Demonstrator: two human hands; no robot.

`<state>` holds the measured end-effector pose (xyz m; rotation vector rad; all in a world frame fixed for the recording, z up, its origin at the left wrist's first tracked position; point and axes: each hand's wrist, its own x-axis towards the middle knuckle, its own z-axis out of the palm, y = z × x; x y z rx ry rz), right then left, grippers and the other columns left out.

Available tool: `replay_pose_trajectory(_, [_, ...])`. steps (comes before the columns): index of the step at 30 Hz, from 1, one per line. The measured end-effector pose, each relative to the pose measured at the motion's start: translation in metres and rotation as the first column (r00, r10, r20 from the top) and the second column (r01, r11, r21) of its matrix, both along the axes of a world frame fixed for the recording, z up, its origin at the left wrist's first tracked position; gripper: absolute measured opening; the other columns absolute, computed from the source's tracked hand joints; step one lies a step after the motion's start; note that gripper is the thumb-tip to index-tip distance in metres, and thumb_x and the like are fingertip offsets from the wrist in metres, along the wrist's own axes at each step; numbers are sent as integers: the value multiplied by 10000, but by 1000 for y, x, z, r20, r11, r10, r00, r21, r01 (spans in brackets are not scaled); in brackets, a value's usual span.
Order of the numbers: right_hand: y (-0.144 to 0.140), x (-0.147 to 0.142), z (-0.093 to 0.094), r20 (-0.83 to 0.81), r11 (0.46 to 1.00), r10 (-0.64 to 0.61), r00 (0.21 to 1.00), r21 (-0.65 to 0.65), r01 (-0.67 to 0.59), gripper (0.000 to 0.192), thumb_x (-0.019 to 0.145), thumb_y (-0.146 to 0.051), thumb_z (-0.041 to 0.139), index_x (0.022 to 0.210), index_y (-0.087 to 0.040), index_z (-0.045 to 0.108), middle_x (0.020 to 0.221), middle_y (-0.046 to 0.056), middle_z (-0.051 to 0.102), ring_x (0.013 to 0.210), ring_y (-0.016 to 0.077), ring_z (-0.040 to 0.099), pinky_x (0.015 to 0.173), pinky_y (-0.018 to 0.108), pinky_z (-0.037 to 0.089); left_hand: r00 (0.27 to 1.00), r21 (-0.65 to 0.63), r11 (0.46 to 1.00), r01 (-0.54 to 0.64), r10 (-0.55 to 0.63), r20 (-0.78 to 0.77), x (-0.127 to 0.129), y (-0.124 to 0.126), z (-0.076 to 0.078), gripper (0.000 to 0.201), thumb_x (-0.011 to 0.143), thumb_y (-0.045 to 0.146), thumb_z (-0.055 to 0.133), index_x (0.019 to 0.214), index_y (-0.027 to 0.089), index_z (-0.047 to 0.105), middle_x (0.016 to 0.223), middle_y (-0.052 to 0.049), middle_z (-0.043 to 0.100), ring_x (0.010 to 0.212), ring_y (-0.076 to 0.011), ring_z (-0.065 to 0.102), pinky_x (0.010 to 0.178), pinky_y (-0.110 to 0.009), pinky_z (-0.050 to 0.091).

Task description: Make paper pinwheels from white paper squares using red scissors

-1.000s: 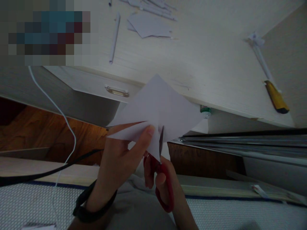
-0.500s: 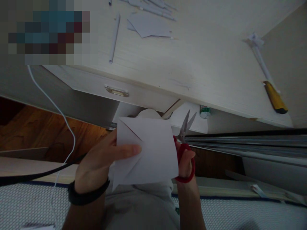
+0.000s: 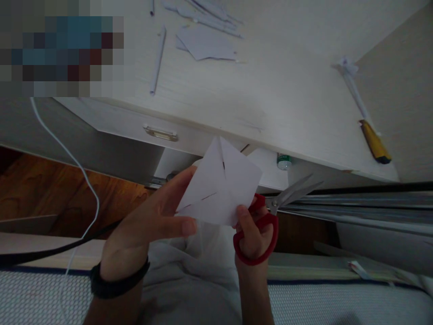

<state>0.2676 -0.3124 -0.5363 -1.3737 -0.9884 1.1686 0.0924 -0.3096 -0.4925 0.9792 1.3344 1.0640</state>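
Observation:
A white square of paper (image 3: 221, 187) with slits cut in from its corners is held up in front of the desk edge. My left hand (image 3: 152, 221) steadies its left side, fingers spread behind and beneath it, a dark band on the wrist. My right hand (image 3: 252, 228) pinches the paper's lower right edge while its fingers stay through the red handles of a pair of scissors (image 3: 270, 214). The blades are slightly apart and point right, away from the paper.
A pale wooden desk (image 3: 287, 95) carries rolled paper sticks (image 3: 157, 61), cut paper pieces (image 3: 206, 43) and a yellow utility knife (image 3: 375, 142). A drawer with a metal handle (image 3: 160, 132) sits below. A green-capped bottle (image 3: 283, 160) and a white cable (image 3: 81, 171) are nearby.
The scissors left the cut, moved to the right and now point sideways. The paper was turned in my hands and raised, and my right hand now also pinches its edge.

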Motion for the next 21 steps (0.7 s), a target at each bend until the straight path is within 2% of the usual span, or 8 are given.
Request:
replay_pose_trajectory(3, [-1,-8,-1,-19,994,-74,997,84,75,149,832,-354,640,861,-211,612,647,5,633,535,164,565,481,268,452,957,-78,983,168,-144,254,6,6,-6,542,618,238,799,1138,257,649,720,23,712,499,-121,615,443,-202,486])
replay_pose_trajectory(6, [-3,-17,4,-63,980,-158,985,111,164,146,839,-323,647,942,-223,616,765,31,701,661,202,647,579,310,513,968,-103,980,168,-145,203,18,13,-9,186,688,209,740,860,203,670,692,18,691,528,-114,617,467,-201,507])
replay_pose_trajectory(9, [-6,-23,11,-110,971,-219,970,76,227,164,833,-309,670,954,-213,616,827,32,729,716,199,680,631,311,535,972,-72,986,152,-136,189,27,16,-5,82,723,234,691,719,194,620,592,37,634,486,-113,594,421,-192,478])
replay_pose_trajectory(11, [-7,-24,13,-112,971,-218,969,78,227,159,823,-292,695,938,-210,621,814,23,729,712,186,684,648,299,540,985,-31,991,128,-123,118,30,15,-1,96,742,248,667,689,196,605,567,39,614,478,-115,586,409,-189,465])
replay_pose_trajectory(13, [-8,-25,11,-107,967,-221,969,106,232,153,819,-275,708,936,-215,630,833,27,737,744,184,697,684,298,551,994,6,995,102,-102,-48,30,14,2,136,770,264,652,660,197,608,563,31,615,486,-121,589,431,-198,476])
replay_pose_trajectory(16, [-8,-25,6,-104,952,-233,967,177,248,144,827,-274,711,941,-223,639,813,24,742,763,183,710,692,284,560,958,23,992,123,-113,-264,29,11,3,200,813,301,617,643,199,640,572,1,654,517,-148,619,475,-229,507])
replay_pose_trajectory(21, [-7,-27,1,-84,940,-279,957,182,290,127,851,-301,690,919,-218,622,715,4,717,614,150,659,572,249,524,934,70,980,189,-157,-321,30,9,-2,244,828,339,602,634,201,653,568,-7,674,526,-158,636,486,-230,520])
